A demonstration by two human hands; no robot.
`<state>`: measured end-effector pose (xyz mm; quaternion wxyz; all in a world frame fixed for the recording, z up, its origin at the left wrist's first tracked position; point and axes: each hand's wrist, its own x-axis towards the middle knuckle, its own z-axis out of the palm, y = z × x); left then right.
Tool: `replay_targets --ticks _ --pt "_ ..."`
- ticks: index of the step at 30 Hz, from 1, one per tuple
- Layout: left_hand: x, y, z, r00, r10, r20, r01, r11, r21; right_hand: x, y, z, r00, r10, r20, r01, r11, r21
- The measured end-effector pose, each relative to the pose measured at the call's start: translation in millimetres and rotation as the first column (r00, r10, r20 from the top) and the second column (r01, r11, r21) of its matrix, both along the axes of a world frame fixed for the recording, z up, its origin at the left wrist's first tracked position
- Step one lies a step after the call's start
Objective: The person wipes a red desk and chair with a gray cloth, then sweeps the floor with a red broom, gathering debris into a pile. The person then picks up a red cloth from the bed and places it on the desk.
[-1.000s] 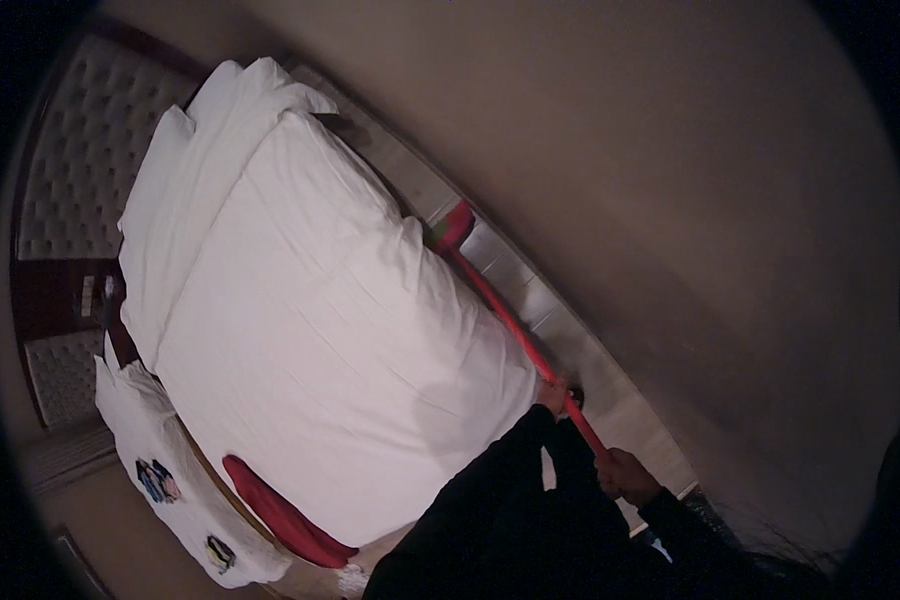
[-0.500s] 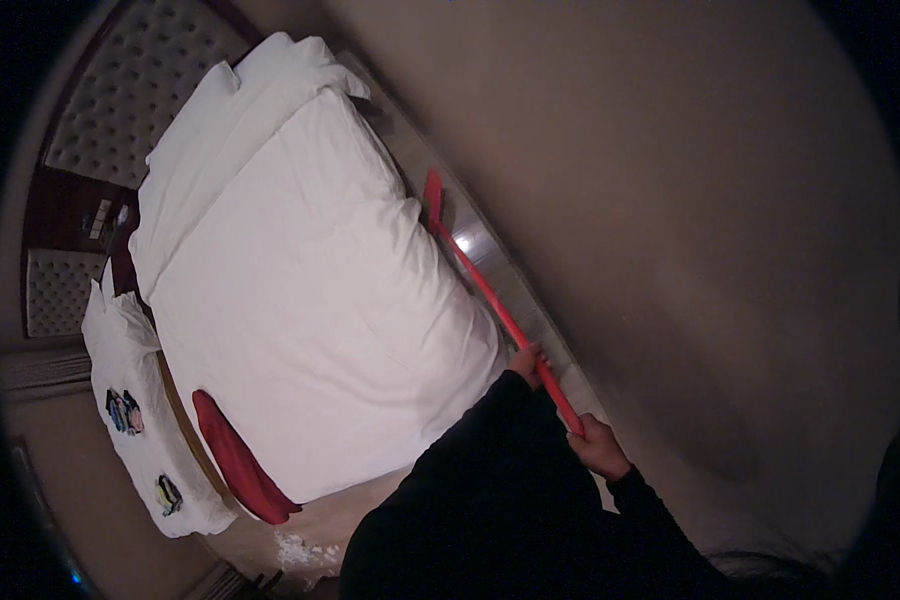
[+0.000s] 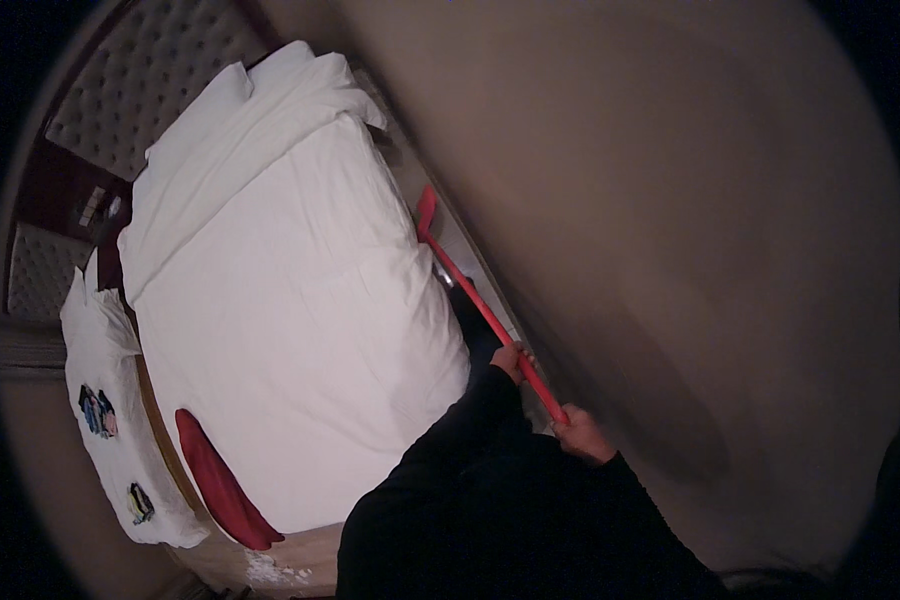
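A long red broom (image 3: 478,302) slants across the narrow strip of floor between the bed and the wall. Its red head (image 3: 427,210) is at the far end, close against the bed's side; the bristles cannot be made out. My left hand (image 3: 511,361) is closed round the handle partway up, near the bed's corner. Lower down, my right hand (image 3: 582,437) grips the handle near its end. Black sleeves cover both arms. Beside the left hand is the large bed (image 3: 270,290), with a white sheet hanging loosely over its side.
A plain wall (image 3: 670,200) runs along the right. A red cloth (image 3: 220,480) lies over the bed's foot. Beyond it, a second white bed (image 3: 110,340) carries small folded items (image 3: 98,412). White scraps (image 3: 270,568) lie on the floor. Tufted headboard (image 3: 140,80) at the far left.
Both hands have shifted slightly left in view with the broom still gripped. The broom's head is a little lower. A dark leg or foot shape now shows beside the bed, under the handle.
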<state>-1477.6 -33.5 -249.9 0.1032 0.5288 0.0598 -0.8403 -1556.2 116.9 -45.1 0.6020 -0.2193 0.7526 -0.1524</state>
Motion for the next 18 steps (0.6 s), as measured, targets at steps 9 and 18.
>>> replay_targets --ticks 9,18 --pt "-33 -251 11 0.997 0.075 0.035 -0.072 0.993 -0.091 -41 -261 -10 0.852 -0.349 0.390 0.338 0.936 0.098" --pt "-14 -461 -66 0.997 -0.069 -0.036 0.030 0.764 -0.644 -41 -501 -117 0.848 -0.329 0.416 0.387 0.920 -0.060"
